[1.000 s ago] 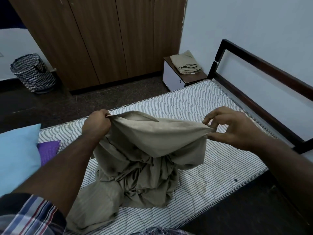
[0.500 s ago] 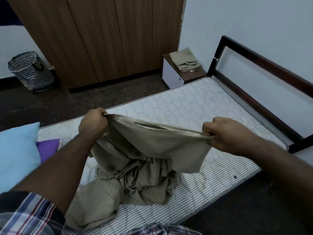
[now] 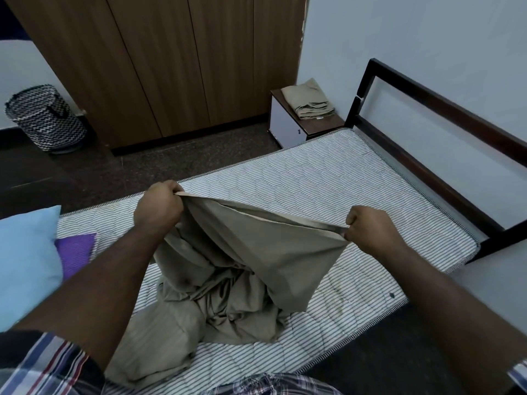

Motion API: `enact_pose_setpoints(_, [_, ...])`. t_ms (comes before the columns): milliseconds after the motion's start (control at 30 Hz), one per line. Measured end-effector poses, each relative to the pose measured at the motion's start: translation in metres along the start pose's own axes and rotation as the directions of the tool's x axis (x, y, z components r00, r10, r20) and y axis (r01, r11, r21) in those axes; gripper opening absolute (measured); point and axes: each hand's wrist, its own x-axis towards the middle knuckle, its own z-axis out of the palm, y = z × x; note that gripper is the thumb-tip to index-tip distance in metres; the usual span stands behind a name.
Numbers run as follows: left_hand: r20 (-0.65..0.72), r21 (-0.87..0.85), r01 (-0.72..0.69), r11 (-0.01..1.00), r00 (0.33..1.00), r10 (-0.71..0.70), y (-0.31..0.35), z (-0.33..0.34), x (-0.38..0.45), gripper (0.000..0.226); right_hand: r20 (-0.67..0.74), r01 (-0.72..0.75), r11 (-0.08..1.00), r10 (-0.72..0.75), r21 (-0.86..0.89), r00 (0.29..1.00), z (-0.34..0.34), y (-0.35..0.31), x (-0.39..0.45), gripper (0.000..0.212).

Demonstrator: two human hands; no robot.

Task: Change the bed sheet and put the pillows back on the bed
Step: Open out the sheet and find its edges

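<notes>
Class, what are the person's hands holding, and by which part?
Both the left hand and right hand grip the beige sheet by its top edge, stretched between them.

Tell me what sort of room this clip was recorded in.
Most likely a bedroom: a bed with a bare striped mattress, a wooden wardrobe along the far wall, and a laundry basket on the floor.

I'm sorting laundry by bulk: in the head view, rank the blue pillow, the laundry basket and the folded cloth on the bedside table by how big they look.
1. blue pillow, though it lies nearest the camera
2. laundry basket
3. folded cloth
</notes>
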Motion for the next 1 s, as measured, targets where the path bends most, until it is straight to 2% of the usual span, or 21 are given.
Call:
enact_pose_setpoints(67, [-0.003,-0.013,-0.006,1.0,1.0,0.006,-0.002,-0.001,-0.001,0.026,0.005,-0.074,0.969,0.075,0.236,0.997,0.006,0.004,0.0,0.024])
enact_pose_setpoints(100, [-0.008,-0.01,-0.009,1.0,1.0,0.009,-0.002,-0.001,-0.001,0.027,0.025,-0.107,0.91,0.106,0.401,0.994,0.008,0.005,0.0,0.027])
enact_pose_setpoints(133, [-0.011,-0.006,-0.011,1.0,1.0,0.011,-0.003,-0.002,-0.001,0.026,0.057,-0.141,0.789,0.133,0.598,0.989,0.01,0.006,-0.001,0.029])
enact_pose_setpoints(200, [-0.011,-0.006,-0.006,1.0,1.0,0.006,-0.005,-0.002,-0.001,0.026,0.165,-0.216,0.418,0.155,0.883,0.974,0.009,0.007,-0.004,0.031])
enact_pose_setpoints(233, [-0.007,-0.005,-0.002,1.0,1.0,0.002,-0.006,-0.003,-0.001,0.027,0.217,-0.248,0.258,0.146,0.934,0.965,0.008,0.007,-0.005,0.031])
enact_pose_setpoints(300, [0.0,-0.002,0.002,1.0,1.0,-0.002,-0.008,-0.004,-0.001,0.027,0.277,-0.287,0.068,0.128,0.955,0.952,0.006,0.008,-0.004,0.032])
enact_pose_setpoints(400, [0.009,-0.002,-0.004,1.0,1.0,0.004,-0.007,-0.005,-0.001,0.026,0.298,-0.293,-0.052,0.15,0.955,0.943,0.002,0.007,-0.001,0.036])
enact_pose_setpoints(433, [0.01,-0.003,-0.003,1.0,1.0,0.003,-0.006,-0.006,-0.001,0.026,0.283,-0.279,-0.048,0.148,0.959,0.948,0.001,0.005,0.0,0.035])
enact_pose_setpoints(500, [0.01,-0.006,0.0,1.0,1.0,0.0,-0.004,-0.006,-0.002,0.026,0.247,-0.255,0.054,0.121,0.965,0.961,0.0,0.002,0.001,0.034])
enact_pose_setpoints(533, [0.009,-0.007,0.002,1.0,1.0,-0.002,-0.003,-0.006,-0.002,0.027,0.221,-0.24,0.165,0.123,0.957,0.967,0.001,0.001,0.002,0.036])
enact_pose_setpoints(567, [0.009,-0.007,0.003,1.0,1.0,-0.003,-0.003,-0.007,-0.002,0.027,0.172,-0.209,0.327,0.141,0.921,0.975,0.001,0.002,0.001,0.036])
enact_pose_setpoints(633, [0.011,-0.007,0.0,1.0,1.0,0.0,-0.003,-0.007,-0.002,0.027,-0.011,-0.116,0.678,0.179,0.726,0.984,0.001,0.005,0.002,0.03])
enact_pose_setpoints(667, [0.011,-0.005,-0.002,1.0,1.0,0.002,-0.004,-0.007,-0.002,0.028,-0.096,-0.079,0.782,0.175,0.618,0.98,-0.001,0.006,0.002,0.025])
enact_pose_setpoints(700, [0.012,-0.001,-0.001,1.0,1.0,0.001,-0.003,-0.008,-0.002,0.028,-0.149,-0.046,0.84,0.149,0.54,0.978,-0.005,0.006,0.001,0.022])
enact_pose_setpoints(867, [0.008,0.005,0.006,1.0,1.0,-0.006,-0.006,-0.011,-0.002,0.028,-0.217,0.158,0.956,-0.104,0.247,0.971,-0.023,-0.004,-0.004,0.022])
enact_pose_setpoints(1000, [-0.001,0.01,0.013,1.0,1.0,-0.013,-0.008,-0.014,-0.002,0.029,-0.183,0.193,0.955,-0.154,0.224,0.971,-0.042,-0.009,-0.009,0.018])
